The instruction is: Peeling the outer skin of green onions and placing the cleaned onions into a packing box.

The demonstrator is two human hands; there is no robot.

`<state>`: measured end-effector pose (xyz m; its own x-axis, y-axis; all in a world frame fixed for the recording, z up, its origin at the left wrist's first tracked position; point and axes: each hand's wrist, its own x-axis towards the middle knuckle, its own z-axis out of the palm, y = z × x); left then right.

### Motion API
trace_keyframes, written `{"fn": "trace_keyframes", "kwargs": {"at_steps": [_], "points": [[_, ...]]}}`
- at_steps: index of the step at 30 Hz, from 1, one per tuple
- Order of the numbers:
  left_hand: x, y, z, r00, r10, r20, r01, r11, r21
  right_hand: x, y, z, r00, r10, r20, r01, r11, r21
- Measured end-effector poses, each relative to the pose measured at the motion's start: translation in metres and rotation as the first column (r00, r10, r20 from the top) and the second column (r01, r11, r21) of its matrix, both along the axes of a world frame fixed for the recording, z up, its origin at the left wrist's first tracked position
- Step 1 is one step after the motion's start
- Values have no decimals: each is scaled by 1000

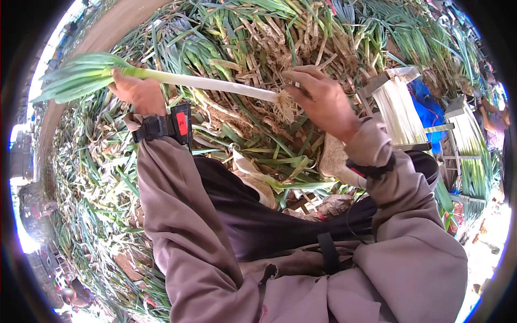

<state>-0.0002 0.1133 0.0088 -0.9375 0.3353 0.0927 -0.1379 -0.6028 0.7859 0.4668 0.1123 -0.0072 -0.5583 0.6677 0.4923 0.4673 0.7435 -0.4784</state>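
Note:
A long leek (221, 85) lies almost level across the upper middle, its white stem clean and its green leaves (81, 78) fanned out at the left. My left hand (138, 92) is closed around it where the green meets the white. At the other end hangs a tuft of pale roots (284, 106). My right hand (323, 102) is beside that tuft, fingers bent and apart, slightly blurred. Nothing shows between those fingers, though the roots come very close to them. Straps circle both of my wrists over the sleeves.
Piled leeks with dirty roots (269, 40) spread beyond my hands. Leaf scraps (91, 188) cover the ground to the left. On the right, a metal frame holds white leek stems (401, 110); a second rack holds more leeks (474, 156). Blue plastic (428, 116) lies between them.

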Motion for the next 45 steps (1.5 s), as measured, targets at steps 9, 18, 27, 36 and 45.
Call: {"fn": "trace_keyframes", "kwargs": {"at_steps": [9,18,27,36,45], "points": [[24,-1,-6,988,-142,-61,144,989,28,-59,-7,-38,947,7,322,-7,1000,0],[51,4,-8,965,-197,-174,198,980,-12,-55,11,-69,982,-37,184,25,997,71],[-10,5,-2,975,-221,-23,221,957,188,1,28,-49,543,-489,-683,-577,373,-726],[-13,9,-16,986,-166,14,163,980,114,80,43,-38,969,-150,195,230,831,-507],[-13,1,-19,890,-455,2,429,840,333,-18,-10,-28,950,253,-182,-273,389,-880]]}}
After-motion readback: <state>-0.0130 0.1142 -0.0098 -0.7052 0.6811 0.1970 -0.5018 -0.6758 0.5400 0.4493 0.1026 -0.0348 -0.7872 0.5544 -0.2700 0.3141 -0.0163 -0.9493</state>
